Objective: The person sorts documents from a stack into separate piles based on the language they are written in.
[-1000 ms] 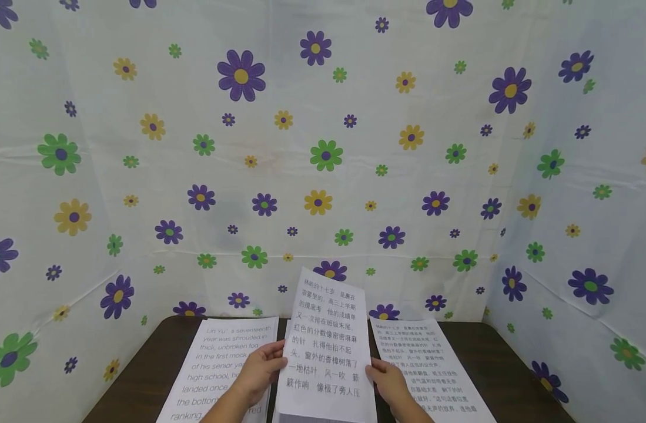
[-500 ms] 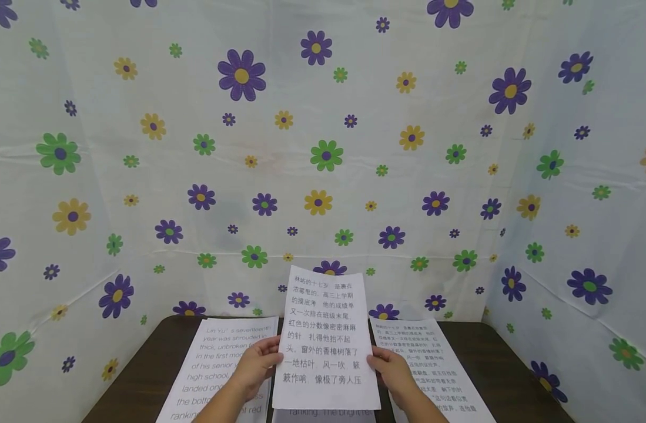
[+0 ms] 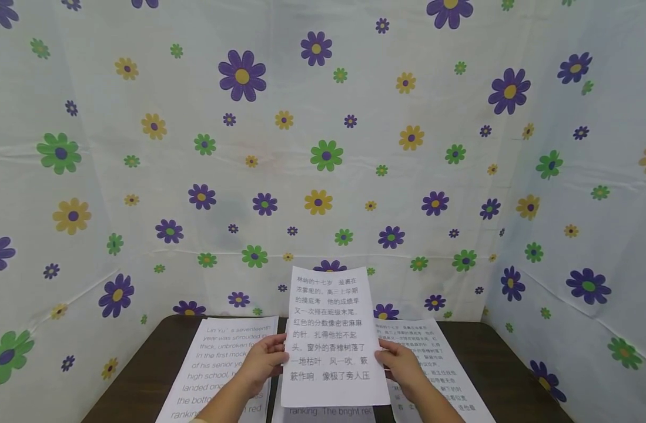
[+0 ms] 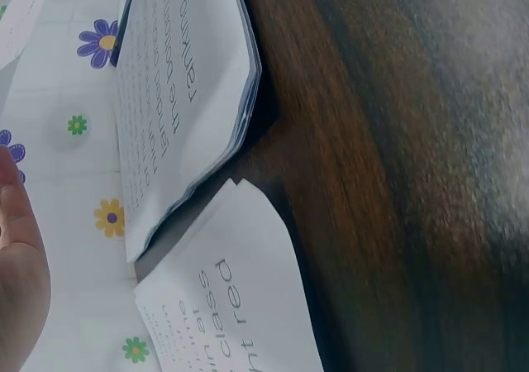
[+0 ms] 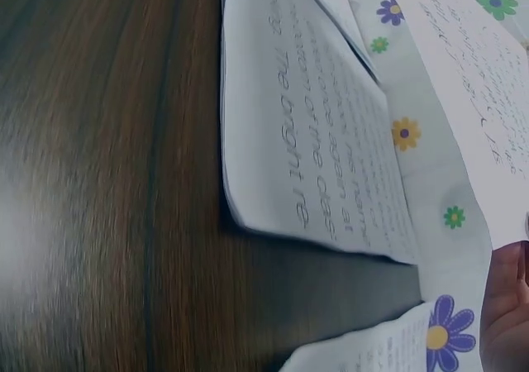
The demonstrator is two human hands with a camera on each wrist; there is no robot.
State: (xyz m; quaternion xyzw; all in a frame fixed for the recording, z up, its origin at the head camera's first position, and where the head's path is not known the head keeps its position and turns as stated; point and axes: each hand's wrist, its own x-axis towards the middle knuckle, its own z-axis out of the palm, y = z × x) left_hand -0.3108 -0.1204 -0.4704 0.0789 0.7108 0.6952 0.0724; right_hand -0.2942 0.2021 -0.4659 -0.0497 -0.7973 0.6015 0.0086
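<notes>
White cloth [image 3: 323,106], printed with purple, green and yellow flowers, is hung behind and at both sides of the work area. Below it, a dark wood-grained table [image 3: 148,373] is seen. Three stacks of paper are laid side by side on it: a left stack [image 3: 211,352] printed in English, a right stack [image 3: 440,364] printed in small Chinese characters, and a middle stack [image 3: 328,415], English-printed, mostly covered in the head view. Above the middle stack, a sheet [image 3: 330,338] bearing larger Chinese characters is held raised and tilted, print facing the wearer, between the two hands; its lower edge is hung over the stack's near lines. The sheet's left edge is pinched by the left hand [image 3: 261,364], its right edge by the right hand [image 3: 403,364], both below mid-height. Each grip is closed down to the paper's thickness, fingers partly hidden behind.
</notes>
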